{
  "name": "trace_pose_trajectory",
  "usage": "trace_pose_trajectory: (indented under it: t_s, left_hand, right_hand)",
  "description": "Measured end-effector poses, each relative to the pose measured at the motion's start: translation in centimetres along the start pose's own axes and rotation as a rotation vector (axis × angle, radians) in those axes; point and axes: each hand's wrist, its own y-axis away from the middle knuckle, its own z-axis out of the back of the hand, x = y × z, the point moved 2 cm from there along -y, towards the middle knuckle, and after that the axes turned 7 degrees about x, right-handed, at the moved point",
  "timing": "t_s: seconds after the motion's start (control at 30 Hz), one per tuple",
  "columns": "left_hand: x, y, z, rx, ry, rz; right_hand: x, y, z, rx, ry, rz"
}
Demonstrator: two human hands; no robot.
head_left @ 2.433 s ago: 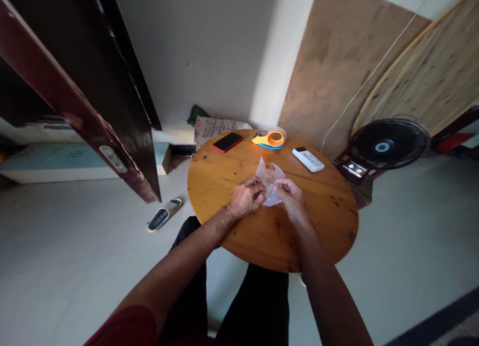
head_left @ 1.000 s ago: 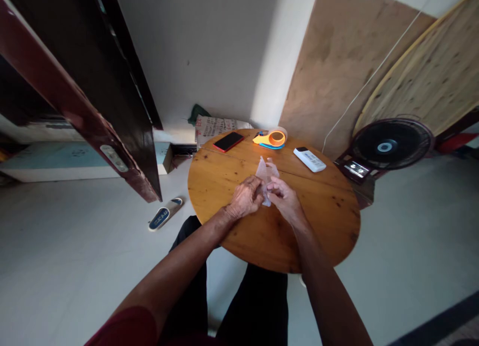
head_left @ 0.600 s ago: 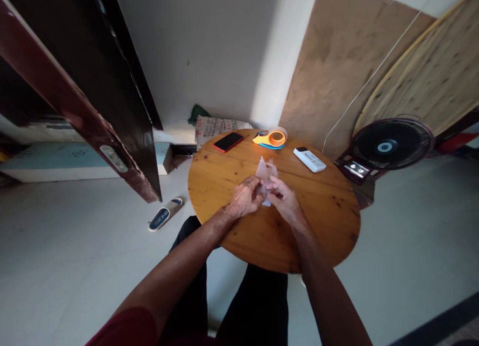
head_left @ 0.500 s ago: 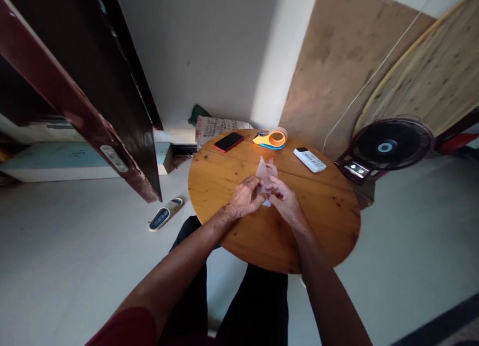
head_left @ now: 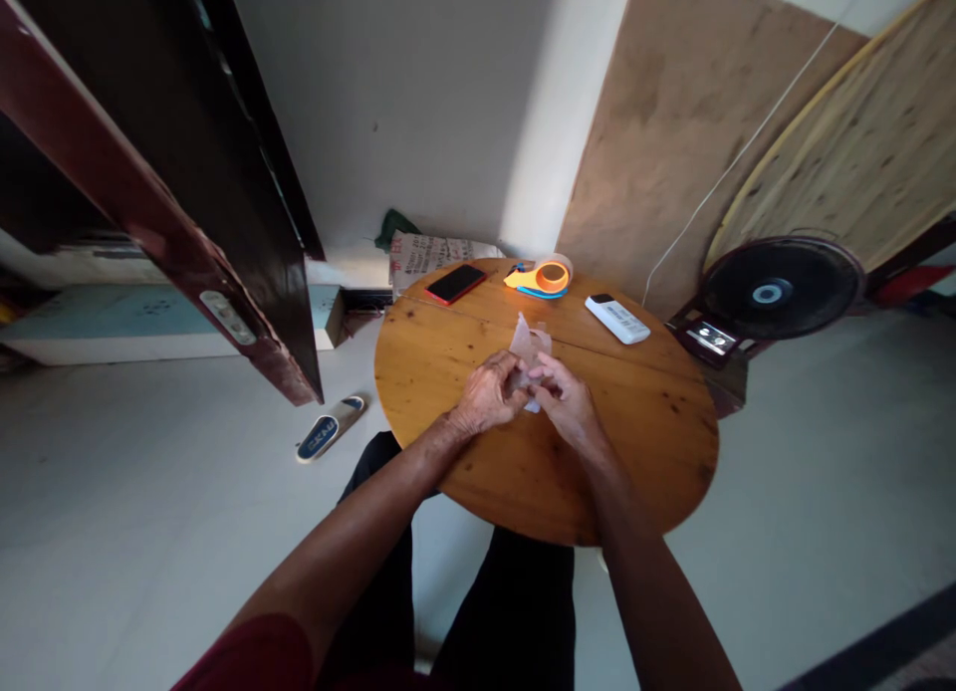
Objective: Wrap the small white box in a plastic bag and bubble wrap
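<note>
Here, in the head view, the left hand (head_left: 491, 392) and right hand (head_left: 569, 394) pinched the thin plastic film (head_left: 530, 343) between them at the bench (head_left: 642, 422). It seemed light, soft and slippery, likely best held by its edges.

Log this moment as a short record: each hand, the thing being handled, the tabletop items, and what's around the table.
Left hand: pinching the plastic piece from its left side
Right hand: pinching it from the right, close to the left hand
Handled thing: thin, translucent, crumpled; partly hidden by the fingers
Surface: round wooden table
Far side, left to right: red-edged phone, orange tape dispenser, white device
Around: slipper on the floor, left; fan, right
</note>
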Motion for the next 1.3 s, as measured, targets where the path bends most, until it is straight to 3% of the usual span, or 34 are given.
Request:
trace_pose_trajectory:
  t_s: [0.43, 0.9, 1.3]
  left_hand:
    - [-0.19, 0.10, 0.08, 0.027, -0.018, -0.096]
    - [-0.22, 0.07, 0.28, 0.020, 0.088, -0.076]
    - [0.04, 0.00, -0.09, 0.011, 0.047, -0.064]
  right_hand:
    - [-0.19, -0.03, 0.01, 0.000, -0.014, 0.015]
    - [-0.22, -0.03, 0.08, 0.011, -0.051, -0.040]
    - [0.05, 0.09, 0.08, 0.007, 0.034, 0.014]
